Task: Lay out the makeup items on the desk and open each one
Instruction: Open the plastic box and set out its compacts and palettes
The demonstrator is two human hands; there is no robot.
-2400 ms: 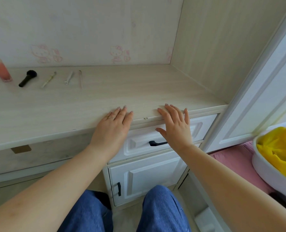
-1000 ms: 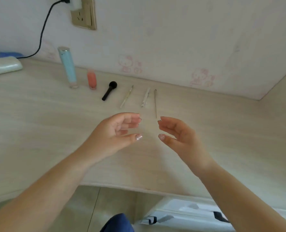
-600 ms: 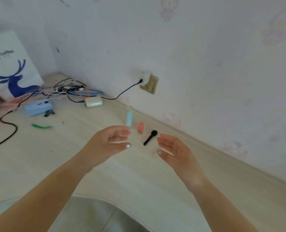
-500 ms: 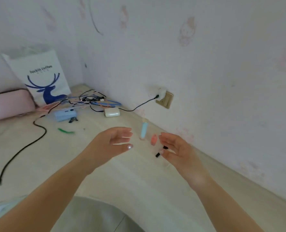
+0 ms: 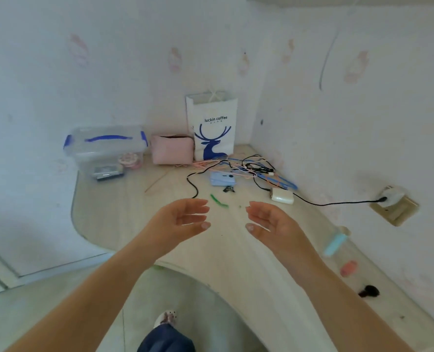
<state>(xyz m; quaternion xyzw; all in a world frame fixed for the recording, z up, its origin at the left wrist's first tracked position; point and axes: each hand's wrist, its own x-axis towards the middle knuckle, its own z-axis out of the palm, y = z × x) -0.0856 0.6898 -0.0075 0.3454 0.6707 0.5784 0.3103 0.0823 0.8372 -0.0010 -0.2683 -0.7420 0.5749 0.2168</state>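
far out beyond my left hand (image 5: 182, 221), against the wall, i see a clear plastic box (image 5: 105, 148) with blue latches, and just right of it a pink pouch (image 5: 172, 149). next along, straight ahead of both hands in the corner, stands a white paper bag (image 5: 212, 125) printed with a blue deer. in front of the bag is a tangle of cables (image 5: 251, 171) with a small light blue device (image 5: 222, 179) lying among them.

my left hand hangs in the air above the desk (image 5: 134, 212), palm turned inward, fingers loosely curved and holding nothing. a green strip (image 5: 218, 200) lies on the desk just beyond the gap between my hands. my right hand (image 5: 271, 226) mirrors the left, palm facing it, fingers relaxed, empty. the two hands are apart and not touching anything.

beyond the right hand sits a white charger block (image 5: 282, 196), its black cord running right to a wall socket (image 5: 393, 207).

to the right of my right hand, close to the wall, the makeup items lie in a row on the desk: a light blue tube (image 5: 334, 243), blurred, then a small coral bottle (image 5: 348, 268), then a black brush (image 5: 368, 291) nearest my right forearm. i cannot tell whether any is open.
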